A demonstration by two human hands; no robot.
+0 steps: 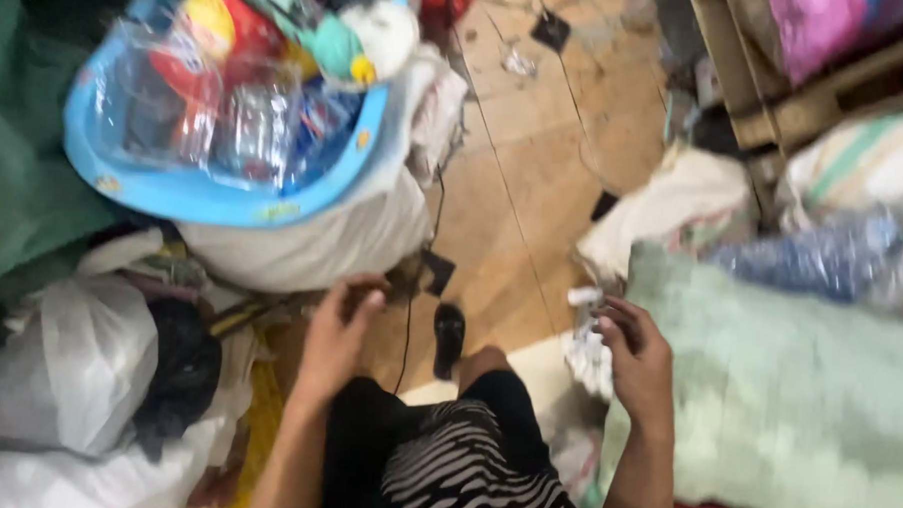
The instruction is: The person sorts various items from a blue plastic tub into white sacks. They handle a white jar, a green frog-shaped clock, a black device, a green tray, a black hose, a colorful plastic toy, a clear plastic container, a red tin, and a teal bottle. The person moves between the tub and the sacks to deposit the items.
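The right hand (640, 363), closed on a white crumpled cloth (588, 351) at centre right, could drop it onto the floor (534, 187), while the left hand (337, 332) hangs half-open and empty.

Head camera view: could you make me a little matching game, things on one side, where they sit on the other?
Things:
1. blue tub
2. green blanket
3. black sandal
4. black bag

Places:
A. on the tile floor between the two hands
B. upper left, on a white sack
C. far right, beside the right hand
D. lower left, against a white bag

Pairs: 1-B, 2-C, 3-A, 4-D
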